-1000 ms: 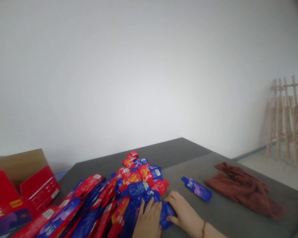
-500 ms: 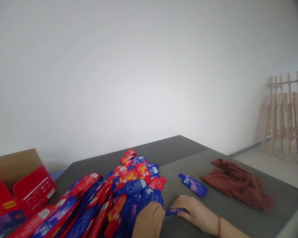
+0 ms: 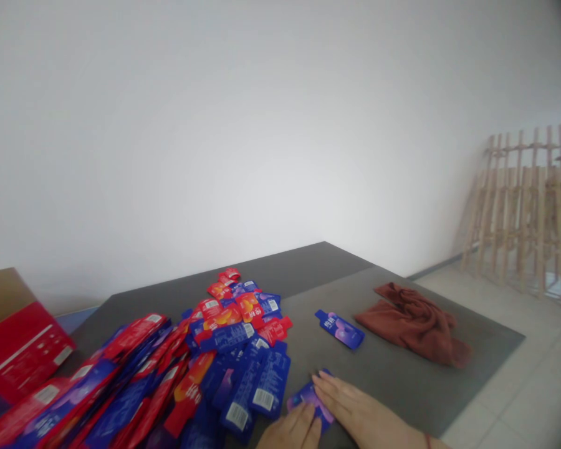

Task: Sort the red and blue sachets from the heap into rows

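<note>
A blue-and-purple flat pouch (image 3: pixel 325 415) lies on the grey table in front of me. My right hand (image 3: pixel 355 405) rests on its right side with fingers stretched out flat. On its lower left, my left hand (image 3: pixel 294 430) presses with its fingers extended; the frame's lower edge cuts off part of this hand. Another blue pouch (image 3: pixel 340 329) lies alone beyond my right hand. Left of my hands spreads a loose heap of red and blue pouches (image 3: pixel 268 380), with a barcode showing on several.
Long rows of stacked red and blue pouches (image 3: pixel 116 399) fill the table's left side, beside an open red carton (image 3: pixel 28 355). A crumpled brown cloth (image 3: pixel 416 324) lies on the right of the table (image 3: pixel 303 271). Wooden racks (image 3: pixel 528 212) lean against the wall beyond.
The pouch, held edge-on between my hands before, now lies spread under them. Both hands have flattened onto it. My view has turned slightly right.
</note>
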Tool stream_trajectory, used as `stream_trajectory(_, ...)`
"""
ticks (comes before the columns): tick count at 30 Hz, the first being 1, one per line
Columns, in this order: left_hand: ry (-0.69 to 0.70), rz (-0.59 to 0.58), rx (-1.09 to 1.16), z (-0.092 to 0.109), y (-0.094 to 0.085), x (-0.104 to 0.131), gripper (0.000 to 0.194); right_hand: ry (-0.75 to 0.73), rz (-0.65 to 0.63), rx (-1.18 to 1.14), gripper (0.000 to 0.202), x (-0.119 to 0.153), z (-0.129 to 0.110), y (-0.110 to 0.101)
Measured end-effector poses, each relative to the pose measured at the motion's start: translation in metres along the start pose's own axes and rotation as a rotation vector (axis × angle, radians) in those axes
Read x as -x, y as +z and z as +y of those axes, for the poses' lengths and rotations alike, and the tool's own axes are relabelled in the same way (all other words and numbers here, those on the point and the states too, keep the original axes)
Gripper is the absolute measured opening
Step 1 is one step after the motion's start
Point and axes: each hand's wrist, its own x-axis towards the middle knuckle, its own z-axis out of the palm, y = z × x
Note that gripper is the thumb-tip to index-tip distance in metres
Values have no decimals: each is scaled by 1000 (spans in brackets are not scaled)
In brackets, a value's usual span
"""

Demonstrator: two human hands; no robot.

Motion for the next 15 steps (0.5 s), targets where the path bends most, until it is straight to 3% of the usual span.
stream_trajectory(3,79,-4,-57,-5,-18,3,28,-5,-31,12,73,3,1,3)
stream_trajectory(8,34,-24,-61,-7,-31,1,31,33,-122,17,79,0,1,-3)
stream_trajectory(11,-86,-58,-12,0,-21,-5,34,30,-107,10,79,-2,0,-5)
stream_trajectory(15,-179,-81,-53,16,10,-5,39,22,-110,7,78,-1,1,-7)
